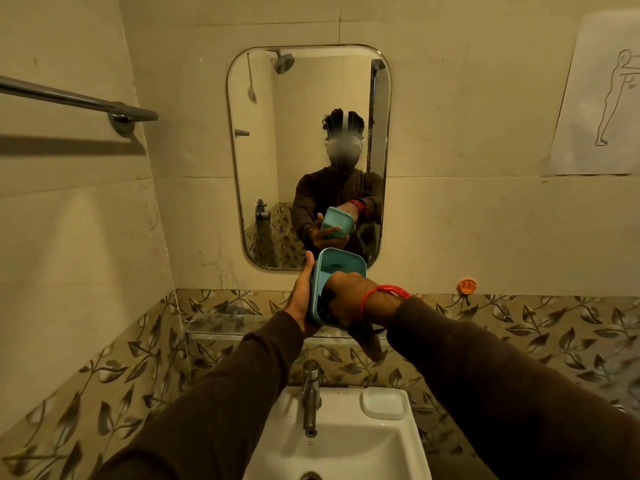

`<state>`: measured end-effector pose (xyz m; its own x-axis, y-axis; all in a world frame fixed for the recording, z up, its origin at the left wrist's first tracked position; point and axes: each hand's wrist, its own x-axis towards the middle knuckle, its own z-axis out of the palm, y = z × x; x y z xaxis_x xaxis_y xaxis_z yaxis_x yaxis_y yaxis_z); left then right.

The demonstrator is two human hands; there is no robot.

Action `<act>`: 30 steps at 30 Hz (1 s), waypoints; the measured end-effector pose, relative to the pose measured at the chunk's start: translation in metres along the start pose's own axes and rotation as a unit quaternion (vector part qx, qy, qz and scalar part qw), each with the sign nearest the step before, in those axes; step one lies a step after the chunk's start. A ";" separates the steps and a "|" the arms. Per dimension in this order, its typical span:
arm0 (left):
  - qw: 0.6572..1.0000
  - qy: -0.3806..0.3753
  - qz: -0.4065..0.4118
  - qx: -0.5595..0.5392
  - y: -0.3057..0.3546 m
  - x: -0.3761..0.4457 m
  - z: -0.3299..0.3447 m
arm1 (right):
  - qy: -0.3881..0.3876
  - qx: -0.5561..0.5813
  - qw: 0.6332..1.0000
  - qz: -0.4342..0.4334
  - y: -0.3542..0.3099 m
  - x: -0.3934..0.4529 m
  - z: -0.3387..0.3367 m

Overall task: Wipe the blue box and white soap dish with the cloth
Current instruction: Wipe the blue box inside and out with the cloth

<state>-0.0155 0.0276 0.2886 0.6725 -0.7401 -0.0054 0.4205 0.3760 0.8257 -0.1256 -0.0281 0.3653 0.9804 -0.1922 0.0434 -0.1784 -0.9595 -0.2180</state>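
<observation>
I hold the blue box (pixel 341 266) up in front of the mirror, its open side tilted toward me. My left hand (pixel 302 296) grips its left wall from outside. My right hand (pixel 346 296) reaches into the box, closed on a dark cloth (pixel 369 337) whose loose end hangs below my wrist. Most of the cloth inside the box is hidden by my fingers. The white soap dish (pixel 383 403) sits on the back right corner of the sink, apart from both hands.
A white sink (pixel 398 452) with a steel tap (pixel 310 398) lies below my arms. A glass shelf (pixel 221 325) runs under the mirror (pixel 308 157). A towel bar (pixel 79 100) sticks out at the left, and an orange hook (pixel 466 286) is on the right wall.
</observation>
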 end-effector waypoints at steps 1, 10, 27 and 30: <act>1.000 -0.001 0.001 -0.002 0.002 0.000 0.001 | 0.012 0.027 1.000 0.002 0.001 0.001 0.000; 0.999 -0.005 -0.021 -0.041 0.003 0.000 -0.012 | 0.089 0.328 0.939 0.045 0.000 0.003 0.011; 0.992 0.008 -0.114 -0.055 -0.018 -0.023 0.004 | 0.157 0.070 0.979 -0.107 0.030 0.008 0.017; 0.990 0.007 -0.127 -0.062 -0.025 -0.026 0.006 | 0.201 -0.036 0.968 -0.147 0.027 0.009 0.015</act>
<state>-0.0472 0.0346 0.2716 0.5440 -0.8116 -0.2127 0.6475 0.2449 0.7217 -0.1207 -0.0530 0.3451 0.8803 0.0397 0.4728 0.0833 -0.9939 -0.0717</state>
